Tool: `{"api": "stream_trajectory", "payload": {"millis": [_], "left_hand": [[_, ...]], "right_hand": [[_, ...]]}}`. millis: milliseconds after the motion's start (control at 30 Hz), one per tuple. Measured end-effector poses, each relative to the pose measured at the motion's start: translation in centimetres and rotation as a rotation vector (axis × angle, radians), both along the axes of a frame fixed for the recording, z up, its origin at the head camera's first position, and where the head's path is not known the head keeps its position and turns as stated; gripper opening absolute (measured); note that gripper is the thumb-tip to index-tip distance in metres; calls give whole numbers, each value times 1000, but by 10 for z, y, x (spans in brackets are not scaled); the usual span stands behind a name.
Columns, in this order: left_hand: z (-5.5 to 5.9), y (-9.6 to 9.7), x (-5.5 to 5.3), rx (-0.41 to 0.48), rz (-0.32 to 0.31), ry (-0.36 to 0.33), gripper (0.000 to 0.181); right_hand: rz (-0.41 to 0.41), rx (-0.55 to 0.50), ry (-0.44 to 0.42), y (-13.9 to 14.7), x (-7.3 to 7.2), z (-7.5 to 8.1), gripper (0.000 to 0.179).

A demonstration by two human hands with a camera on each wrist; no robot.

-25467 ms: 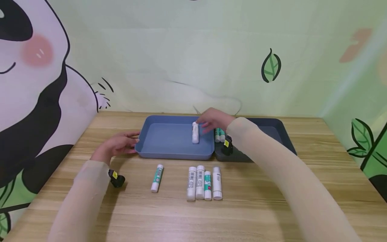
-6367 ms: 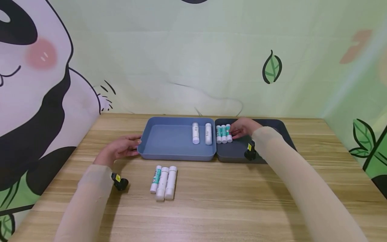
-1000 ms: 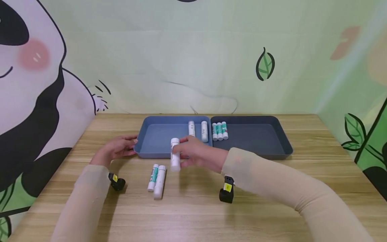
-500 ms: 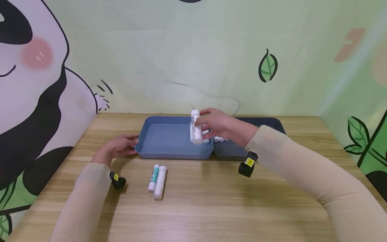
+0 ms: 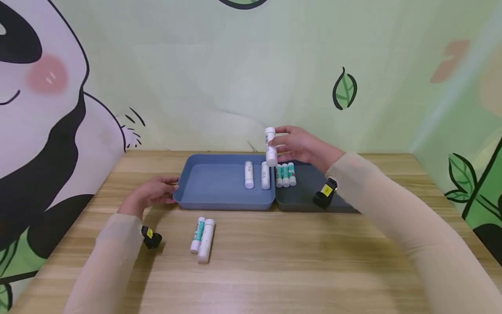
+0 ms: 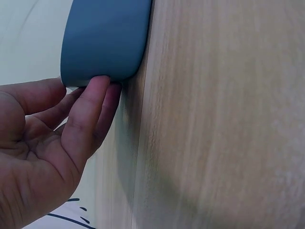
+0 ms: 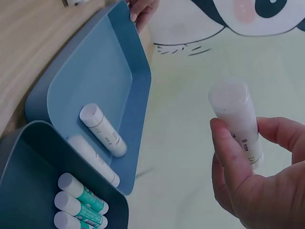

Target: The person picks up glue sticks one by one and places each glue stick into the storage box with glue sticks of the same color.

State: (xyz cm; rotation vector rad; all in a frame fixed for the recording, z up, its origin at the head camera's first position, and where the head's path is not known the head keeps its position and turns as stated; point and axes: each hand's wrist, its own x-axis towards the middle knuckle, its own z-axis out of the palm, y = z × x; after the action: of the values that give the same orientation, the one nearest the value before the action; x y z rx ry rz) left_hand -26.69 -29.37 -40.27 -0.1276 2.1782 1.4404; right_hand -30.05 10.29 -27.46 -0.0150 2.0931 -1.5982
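My right hand [image 5: 300,146] pinches a white glue stick [image 7: 236,119] between thumb and fingers. It is held upright in the air, over where the two trays meet. Two white glue sticks [image 5: 249,174] lie side by side in the blue tray [image 5: 223,205], near its right wall. In the dark grey tray [image 5: 298,208], three green-and-white glue sticks [image 7: 81,207] form a row against the left wall. The fingers of my left hand [image 6: 52,133] touch the blue tray's left end, fairly straight.
On the wooden table [image 5: 274,261], in front of the blue tray, a green-and-white glue stick [image 5: 198,235] and a white one [image 5: 206,241] lie together. A wall printed with a panda [image 5: 47,109] stands right behind the trays.
Over the last second my right hand has carried the white glue stick up and rightward from in front of the blue tray. Earlier, other glue sticks went from table to trays. My left hand stays.
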Motion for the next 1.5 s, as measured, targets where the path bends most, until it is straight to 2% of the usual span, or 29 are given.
{"api": "stream_trajectory", "payload": {"millis": [267,400,633,800,900,1167,1500], "left_hand": [[1,0,-1,-12,8,1,58],[0,1,-2,-12,12,15,58],[-7,3,5,-6,8,-8,59],[-6,1,4,-1,14,21,59],[-5,1,2,10,19,27,59],[-7,3,2,9,16,13,59],[-8,2,0,-1,10,28,58]], "right_hand": [[-17,-23,-8,-8,-22,-19,63],[-34,-17,9,-14,-33,-33,63],[-78,3,-22,-19,-37,-66,65],[-62,18,20,-27,-41,-78,66],[-52,43,31,-31,-44,-84,65],[-90,128,4,-40,-45,-95,61],[-54,272,69,-46,-46,-102,56]]}}
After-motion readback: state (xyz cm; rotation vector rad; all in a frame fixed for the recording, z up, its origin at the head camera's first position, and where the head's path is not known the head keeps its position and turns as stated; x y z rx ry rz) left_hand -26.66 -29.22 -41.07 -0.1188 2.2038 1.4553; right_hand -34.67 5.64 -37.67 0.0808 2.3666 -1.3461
